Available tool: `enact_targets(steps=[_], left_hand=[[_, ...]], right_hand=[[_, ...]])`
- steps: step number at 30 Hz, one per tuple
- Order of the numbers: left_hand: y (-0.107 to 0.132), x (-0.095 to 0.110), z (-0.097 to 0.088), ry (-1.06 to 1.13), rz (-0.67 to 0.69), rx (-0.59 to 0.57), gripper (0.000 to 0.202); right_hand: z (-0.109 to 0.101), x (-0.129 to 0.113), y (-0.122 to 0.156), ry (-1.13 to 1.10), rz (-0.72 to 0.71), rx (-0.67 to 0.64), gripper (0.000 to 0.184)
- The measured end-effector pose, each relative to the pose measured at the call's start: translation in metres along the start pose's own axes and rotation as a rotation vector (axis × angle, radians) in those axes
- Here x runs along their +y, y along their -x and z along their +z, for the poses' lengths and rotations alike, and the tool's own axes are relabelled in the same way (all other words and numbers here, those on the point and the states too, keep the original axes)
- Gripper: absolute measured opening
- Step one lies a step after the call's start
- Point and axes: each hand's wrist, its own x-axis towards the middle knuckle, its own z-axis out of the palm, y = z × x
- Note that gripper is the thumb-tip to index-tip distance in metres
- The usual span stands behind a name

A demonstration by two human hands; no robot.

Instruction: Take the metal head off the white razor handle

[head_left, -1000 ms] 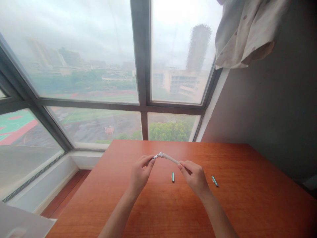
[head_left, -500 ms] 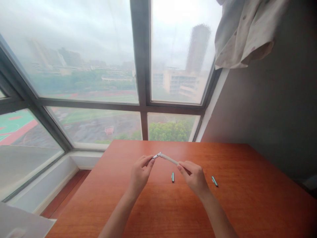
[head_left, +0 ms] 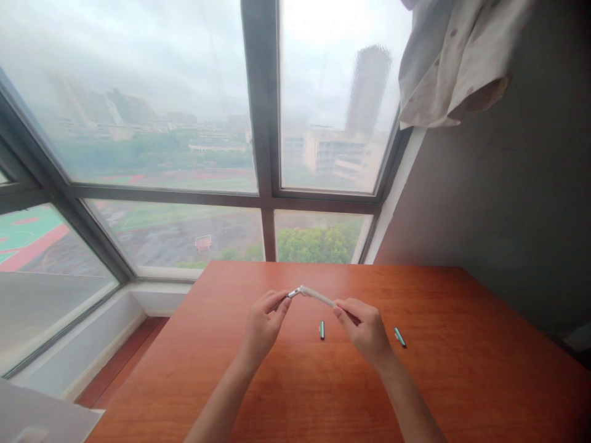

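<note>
My left hand (head_left: 261, 329) is closed, thumb and fingers pinching a slim dark-and-silver razor handle (head_left: 294, 293) that points up and to the right. In my right hand (head_left: 364, 326) is a slim whitish stick-like tool (head_left: 319, 296), gripped near its lower end and slanting up to the left. The tips of the two meet or nearly meet above the table; whether they are joined is too small to tell. A green-and-black razor cartridge (head_left: 322, 330) lies below them, left of my right hand. Another razor cartridge (head_left: 399, 337) rests to the right of that hand.
The reddish-brown wooden table (head_left: 295, 394) runs back to tall windows with a dark frame (head_left: 263, 123). Pale clothing (head_left: 455, 67) hangs at the upper right before a dark grey wall (head_left: 489, 203). A light-coloured surface (head_left: 44, 409) stands at the lower left.
The joined tips of the razor handle and the whitish tool have shifted very slightly to the right. Both hands keep their grips, and the two cartridges stay in place.
</note>
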Motion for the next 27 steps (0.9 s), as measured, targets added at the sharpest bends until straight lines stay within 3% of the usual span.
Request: enact_targets(steps=[13,27], left_hand=[[0.0025,0.0021,0.0035,0.085,-0.001,-0.079,0.023],[0.0026,0.0023,0.0043,0.12,-0.026,-0.051,0.023]], right_hand=[[0.0021,0.0034,-0.0005,0.009,0.016,0.047,0.025],[0.0028,0.0006,-0.0014,-0.009,0.035,0.012,0.029]])
